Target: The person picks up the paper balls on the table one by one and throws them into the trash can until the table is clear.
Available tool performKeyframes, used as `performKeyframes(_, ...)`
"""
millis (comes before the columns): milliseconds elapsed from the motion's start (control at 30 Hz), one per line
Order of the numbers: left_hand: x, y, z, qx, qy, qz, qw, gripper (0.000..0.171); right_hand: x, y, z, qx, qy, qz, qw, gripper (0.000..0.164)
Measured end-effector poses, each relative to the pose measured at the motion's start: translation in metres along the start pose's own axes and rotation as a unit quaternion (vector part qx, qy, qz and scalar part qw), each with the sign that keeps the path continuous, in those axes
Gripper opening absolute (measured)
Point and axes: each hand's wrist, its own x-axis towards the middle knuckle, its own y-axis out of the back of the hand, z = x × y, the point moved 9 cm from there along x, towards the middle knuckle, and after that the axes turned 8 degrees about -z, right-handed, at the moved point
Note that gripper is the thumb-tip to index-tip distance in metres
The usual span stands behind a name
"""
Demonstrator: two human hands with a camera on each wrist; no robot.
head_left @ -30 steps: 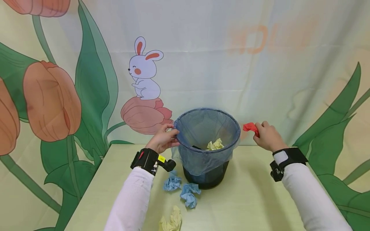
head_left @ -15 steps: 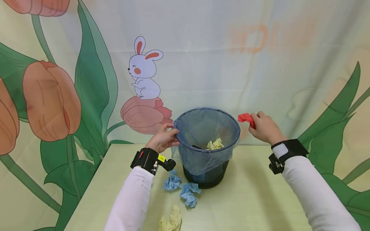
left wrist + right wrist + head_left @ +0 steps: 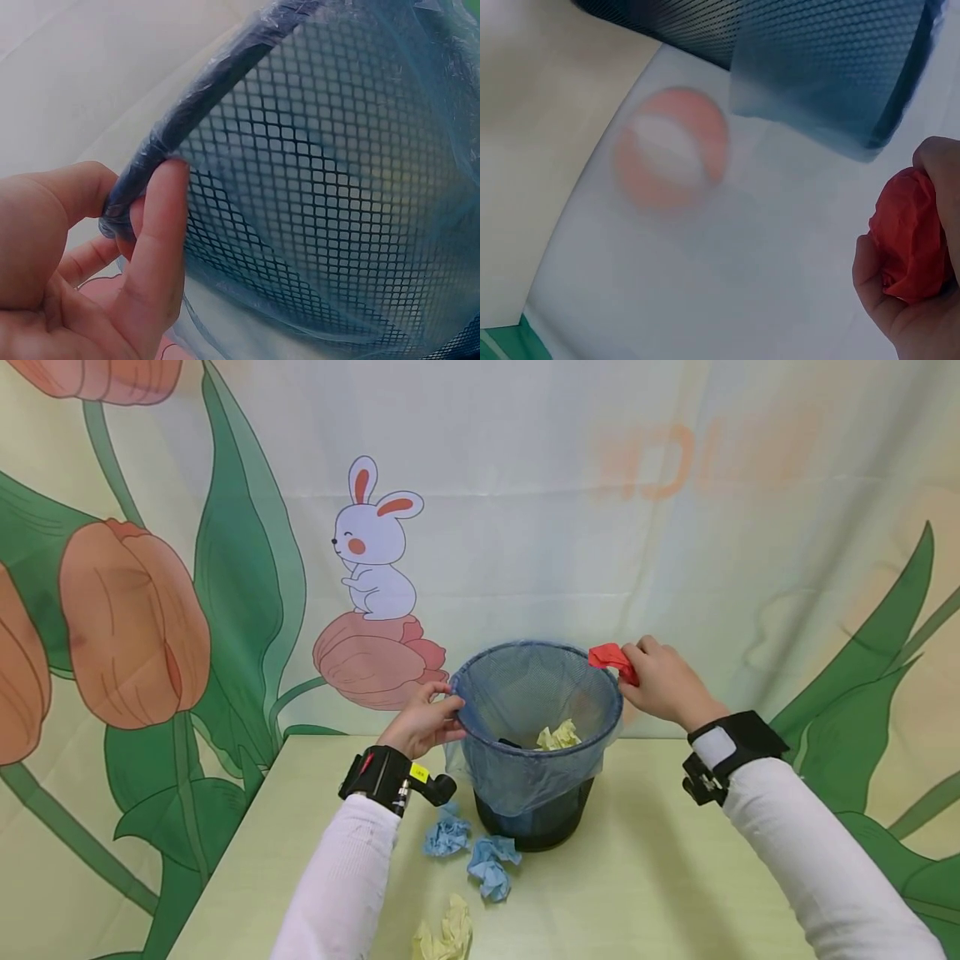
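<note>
Left hand (image 3: 423, 720) pinches the bin (image 3: 536, 739) rim, steadying it; right hand (image 3: 663, 683) clutches a red wad (image 3: 611, 658) over the rim.

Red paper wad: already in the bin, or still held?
Held: the right hand grips the red paper wad above the bin rim.

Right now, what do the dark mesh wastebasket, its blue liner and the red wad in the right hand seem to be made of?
Dark mesh wastebasket: likely metal wire mesh, matte; the left wrist view shows a regular diamond grid.
Blue liner: thin translucent plastic film, slightly glossy; the mesh shows through it and it wrinkles over the rim.
Red wad, gripped by the right hand: apparently crumpled paper, matte, with sharp creases.
</note>
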Motion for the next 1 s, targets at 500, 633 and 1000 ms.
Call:
performKeyframes(500, -0.001, -0.002, 0.001, -0.001, -0.002, -0.01, 0.9999, 0.034, 0.015, 0.003, -0.048, 0.018, 0.058, -0.013, 0.998, 0.027)
performKeyframes(633, 0.0, -0.002, 0.0, -0.002, -0.001, -0.011, 0.9999, 0.033, 0.017, 0.002, -0.058, 0.022, 0.071, -0.02, 0.997, 0.028)
performKeyframes(1000, 0.0, -0.002, 0.001, -0.005, -0.002, -0.013, 0.9999, 0.034, 0.02, -0.001, -0.092, 0.033, 0.133, -0.024, 0.99, 0.032)
